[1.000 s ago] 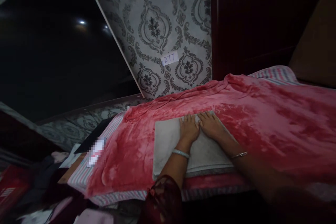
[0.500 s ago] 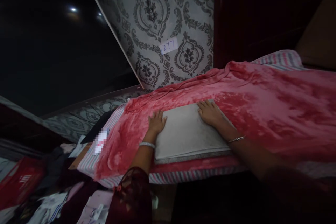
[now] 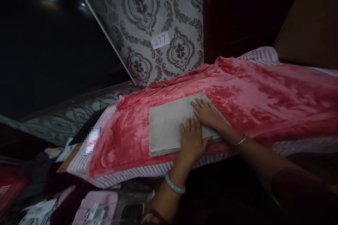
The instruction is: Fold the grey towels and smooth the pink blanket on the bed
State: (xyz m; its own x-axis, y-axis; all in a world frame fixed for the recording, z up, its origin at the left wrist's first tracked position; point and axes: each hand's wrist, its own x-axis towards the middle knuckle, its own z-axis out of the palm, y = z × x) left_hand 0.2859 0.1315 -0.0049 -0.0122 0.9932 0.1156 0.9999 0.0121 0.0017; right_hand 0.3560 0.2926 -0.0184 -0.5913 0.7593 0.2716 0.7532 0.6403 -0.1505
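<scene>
A folded grey cloth (image 3: 166,123) lies flat on a red plush blanket (image 3: 126,133). My left hand (image 3: 192,137) rests on the cloth near its front edge, palm down with fingers spread, and the wrist wears a pale bangle. Further back, on the right part of the cloth, my right hand (image 3: 206,112) lies flat with its fingers apart; a thin metal bracelet is on that wrist. Neither hand grips anything. The cloth's right front corner is partly hidden by my hands and forearm.
Beneath the blanket is a striped sheet (image 3: 124,175). Behind stands a patterned wall (image 3: 142,17) with a paper label (image 3: 160,40) reading 277, and a large dark screen-like panel (image 3: 52,49) at left. Clothes (image 3: 39,211) and a pink item (image 3: 97,204) lie at lower left.
My left hand has moved right and nearer, from the cloth's left edge to its front middle. My right hand stays on the cloth's right part. The view has shifted slightly right.
</scene>
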